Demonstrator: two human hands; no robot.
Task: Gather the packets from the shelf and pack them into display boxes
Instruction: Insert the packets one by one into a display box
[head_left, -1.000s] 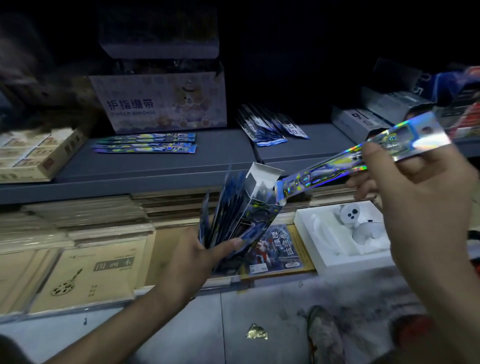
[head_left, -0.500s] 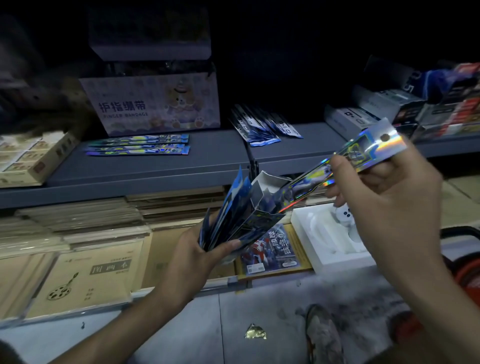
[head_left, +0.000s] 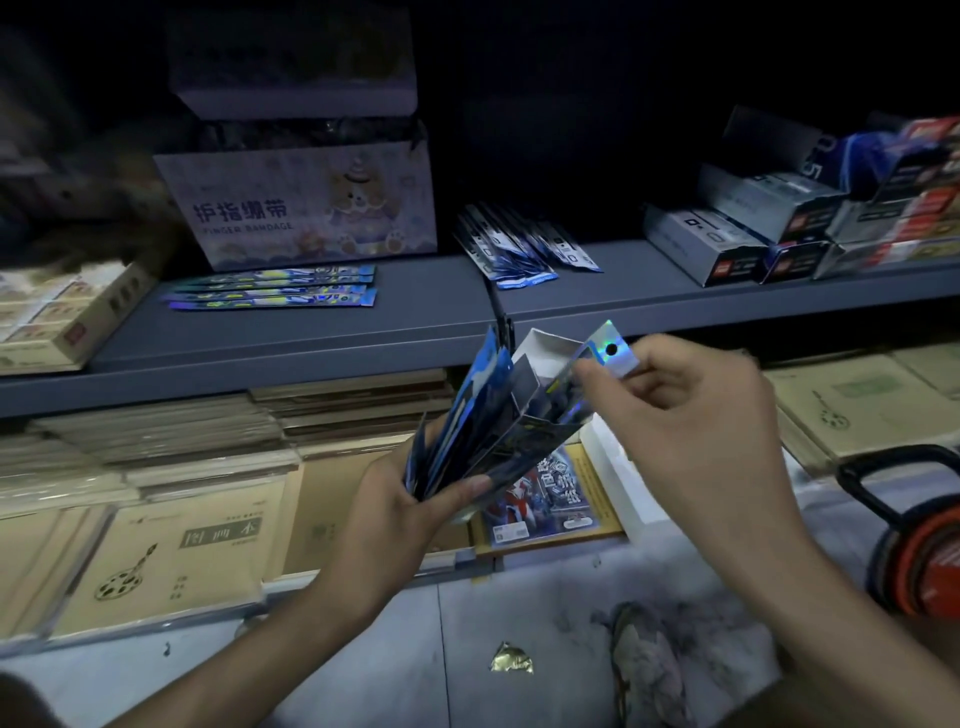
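Note:
My left hand grips a small open display box together with a fan of blue packets, held tilted in front of the shelf. My right hand pinches the top of a long holographic packet, whose lower part is down inside the box. More long blue packets lie flat on the grey shelf at the left. A second bundle of blue packets leans at the shelf's middle.
A finger-bandage carton stands behind the flat packets. Grey and red boxes fill the shelf's right end, a tan box its left. Below are stacked notebooks and a white tray. A foil scrap lies on the floor.
My right hand has moved left and down, sliding the holographic packet from outside the box deep into it. The left hand has kept holding the box and fanned packets.

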